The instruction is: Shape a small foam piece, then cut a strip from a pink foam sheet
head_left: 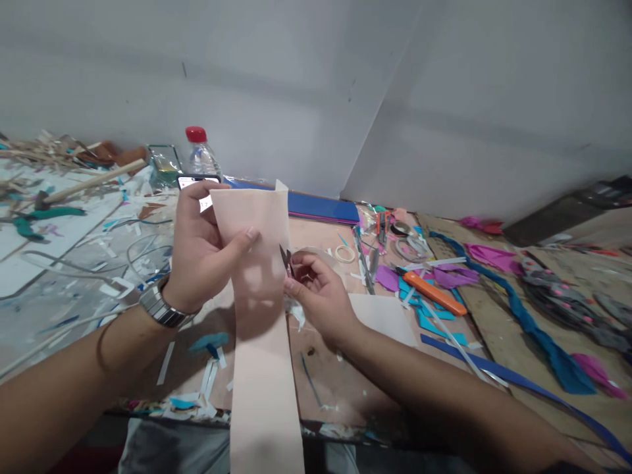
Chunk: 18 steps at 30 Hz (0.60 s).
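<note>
My left hand (207,247) grips the upper part of a long pale pink strip (264,368), paper or thin foam, with the thumb flat on its face and the fingers behind it. The strip hangs down past the table's front edge, and a small flap sticks up at its top right corner. My right hand (320,293) is closed around small scissors (287,258) with dark, parted blades at the strip's right edge. Its fingers hide the handles. A crumpled white scrap (296,313) shows just below that hand.
A phone (185,181) and a red-capped bottle (200,148) stand behind my left hand. Green-handled pliers (49,214) and a cable (83,270) lie left. To the right are an orange cutter (434,293), tape rolls (412,249), coloured scraps and a blue ribbon (523,322). A wall rises behind.
</note>
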Tool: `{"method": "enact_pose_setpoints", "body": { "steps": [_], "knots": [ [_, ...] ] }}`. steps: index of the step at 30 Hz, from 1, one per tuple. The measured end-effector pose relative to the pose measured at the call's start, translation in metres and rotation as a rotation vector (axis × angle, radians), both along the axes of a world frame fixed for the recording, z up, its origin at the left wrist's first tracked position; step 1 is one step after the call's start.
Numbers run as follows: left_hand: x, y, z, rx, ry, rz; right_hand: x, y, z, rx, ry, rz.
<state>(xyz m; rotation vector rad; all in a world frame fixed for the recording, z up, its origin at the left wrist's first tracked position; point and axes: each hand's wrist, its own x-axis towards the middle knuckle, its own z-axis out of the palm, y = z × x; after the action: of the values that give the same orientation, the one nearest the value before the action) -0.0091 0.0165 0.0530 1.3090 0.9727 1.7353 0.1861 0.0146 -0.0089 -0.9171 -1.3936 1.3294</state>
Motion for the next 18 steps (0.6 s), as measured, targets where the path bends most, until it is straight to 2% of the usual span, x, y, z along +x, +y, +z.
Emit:
{"method": "enact_pose_setpoints", "body": {
  "steps": [5, 7, 13, 15, 18],
  "knots": [
    [-0.005, 0.002, 0.014, 0.097, 0.122, -0.004, -0.001, 0.001, -0.002, -0.022, -0.018, 0.036],
    [-0.01, 0.003, 0.022, 0.07, 0.208, 0.015, 0.001, -0.001, -0.002, 0.004, -0.04, 0.065],
    [-0.028, 0.006, 0.054, 0.162, 0.822, 0.07, 0.004, -0.002, -0.003, 0.114, -0.079, 0.092],
    [-0.032, 0.009, 0.067, 0.147, 0.949, -0.046, 0.004, -0.001, -0.004, 0.13, -0.087, 0.093],
    [-0.032, 0.016, 0.084, 0.052, 0.943, -0.231, 0.004, 0.001, -0.009, 0.146, -0.093, 0.093]
  ]
}}
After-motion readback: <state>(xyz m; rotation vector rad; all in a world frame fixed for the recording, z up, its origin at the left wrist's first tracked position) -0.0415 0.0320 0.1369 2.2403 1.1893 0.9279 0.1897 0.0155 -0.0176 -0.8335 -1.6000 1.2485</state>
